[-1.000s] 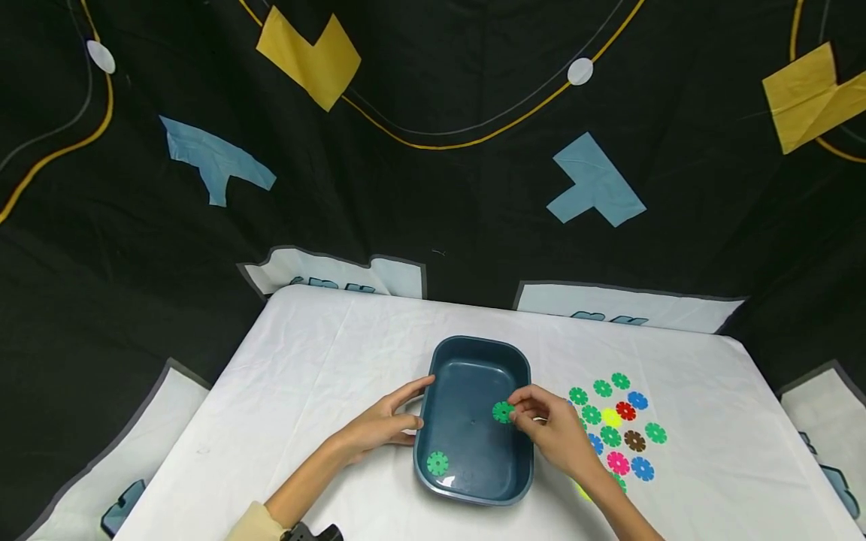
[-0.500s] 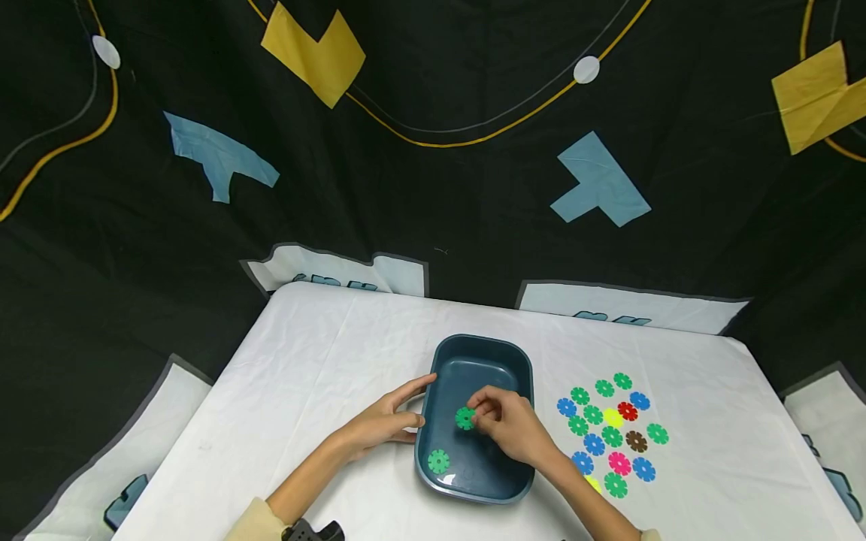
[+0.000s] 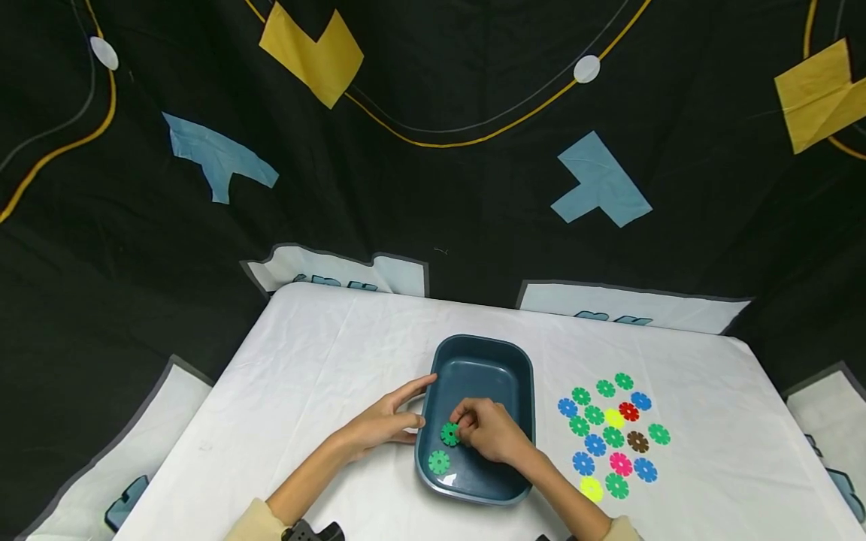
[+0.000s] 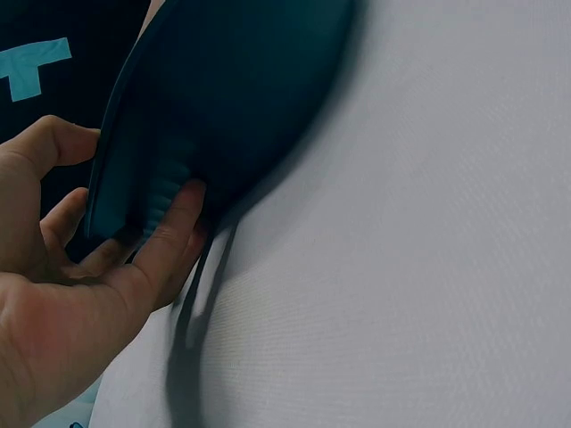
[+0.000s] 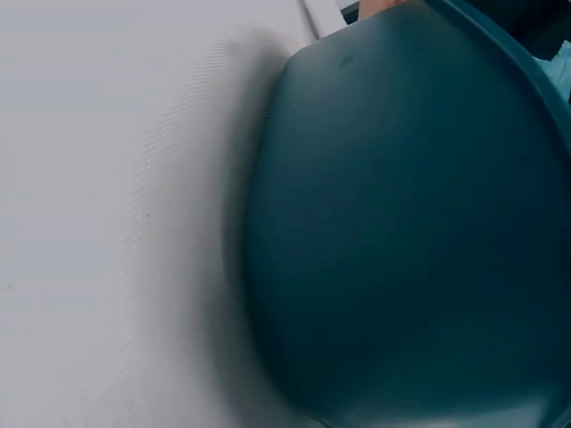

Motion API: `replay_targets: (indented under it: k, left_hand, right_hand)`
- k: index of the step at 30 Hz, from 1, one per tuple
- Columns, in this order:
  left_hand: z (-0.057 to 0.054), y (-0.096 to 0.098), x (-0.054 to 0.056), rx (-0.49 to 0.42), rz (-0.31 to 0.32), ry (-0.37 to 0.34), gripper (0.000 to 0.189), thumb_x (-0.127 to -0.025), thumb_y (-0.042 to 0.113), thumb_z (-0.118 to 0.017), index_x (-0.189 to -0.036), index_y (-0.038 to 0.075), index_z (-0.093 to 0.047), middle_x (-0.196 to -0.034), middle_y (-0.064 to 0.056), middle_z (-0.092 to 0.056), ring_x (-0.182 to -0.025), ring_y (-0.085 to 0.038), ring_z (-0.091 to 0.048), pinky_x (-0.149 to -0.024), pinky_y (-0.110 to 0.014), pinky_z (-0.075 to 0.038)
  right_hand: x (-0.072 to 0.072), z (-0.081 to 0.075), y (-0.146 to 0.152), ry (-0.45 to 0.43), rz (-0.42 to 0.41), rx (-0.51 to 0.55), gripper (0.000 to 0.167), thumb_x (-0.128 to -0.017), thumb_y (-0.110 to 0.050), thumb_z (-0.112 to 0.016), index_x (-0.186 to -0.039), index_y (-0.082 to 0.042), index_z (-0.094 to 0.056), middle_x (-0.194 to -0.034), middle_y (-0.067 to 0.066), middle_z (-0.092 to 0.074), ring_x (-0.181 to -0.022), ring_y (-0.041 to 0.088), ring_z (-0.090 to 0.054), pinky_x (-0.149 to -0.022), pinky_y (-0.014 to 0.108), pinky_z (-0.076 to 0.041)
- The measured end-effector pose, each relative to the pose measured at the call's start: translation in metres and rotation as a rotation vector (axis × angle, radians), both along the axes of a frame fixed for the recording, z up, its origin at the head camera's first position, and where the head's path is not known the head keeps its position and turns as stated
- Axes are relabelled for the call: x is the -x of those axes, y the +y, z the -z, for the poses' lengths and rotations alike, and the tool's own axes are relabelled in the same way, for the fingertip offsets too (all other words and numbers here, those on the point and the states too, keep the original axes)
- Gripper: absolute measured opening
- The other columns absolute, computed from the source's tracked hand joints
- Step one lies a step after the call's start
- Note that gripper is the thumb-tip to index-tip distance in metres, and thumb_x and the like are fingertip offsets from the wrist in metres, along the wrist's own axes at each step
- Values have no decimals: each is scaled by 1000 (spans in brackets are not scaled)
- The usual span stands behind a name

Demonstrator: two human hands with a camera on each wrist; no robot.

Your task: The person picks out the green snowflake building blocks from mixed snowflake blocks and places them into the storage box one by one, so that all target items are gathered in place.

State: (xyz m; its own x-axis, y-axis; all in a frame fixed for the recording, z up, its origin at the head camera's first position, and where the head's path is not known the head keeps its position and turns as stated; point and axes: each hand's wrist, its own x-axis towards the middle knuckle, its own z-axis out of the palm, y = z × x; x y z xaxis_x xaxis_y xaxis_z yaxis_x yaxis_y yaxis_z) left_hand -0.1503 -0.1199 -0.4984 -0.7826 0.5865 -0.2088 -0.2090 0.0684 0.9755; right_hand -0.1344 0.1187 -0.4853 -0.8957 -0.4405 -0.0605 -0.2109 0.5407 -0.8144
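A dark blue rectangular tub (image 3: 483, 391) stands on the white-covered table. My left hand (image 3: 381, 421) rests against its left side. In the left wrist view, the fingers (image 4: 174, 218) of that hand touch the tub's outer wall and rim. Inside the tub, my right hand (image 3: 492, 430) pinches a green notched plastic disc (image 3: 449, 433) low over the floor. Just below that disc, another green notched disc (image 3: 439, 462) lies near the tub's front left corner. The right wrist view shows the tub's outer wall (image 5: 401, 223), which hides the right hand.
To the right of the tub several notched discs lie spread out, among them a red disc (image 3: 628, 411), a brown disc (image 3: 638, 442), a pink disc (image 3: 621, 463) and a yellow disc (image 3: 591, 489). A black cloth (image 3: 433, 210) hangs behind the table.
My right hand has carried the green disc leftward and toward the front of the tub, close to the disc lying there. The left hand has stayed at the tub's side.
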Motion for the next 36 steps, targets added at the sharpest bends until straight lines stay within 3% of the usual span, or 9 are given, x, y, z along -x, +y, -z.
replay_targets:
  k: [18,36]
  left_hand:
    - [-1,-1,-1,7,-10,-9,73,-93,9,-61,-159,21,-30,-163,-17,-15,-132,-36,-44,-91,-46,-54]
    - [0,1,-1,2,-7,-9,72,-94,9,-61,-158,22,-31,-163,-18,-15,-132,-36,-44,-92,-47,-54]
  right_hand:
    - [1,3,-10,-33,-3,-56,14,-82,8,-67,-89,-4,-68,-70,-4,-59,-59,9,-57,-54,23,-48]
    - [-1,1,-5,29,9,-51,14,-83,6,-65,-91,-5,-68,-73,-5,-59,-62,8,-55,-56,23,-47]
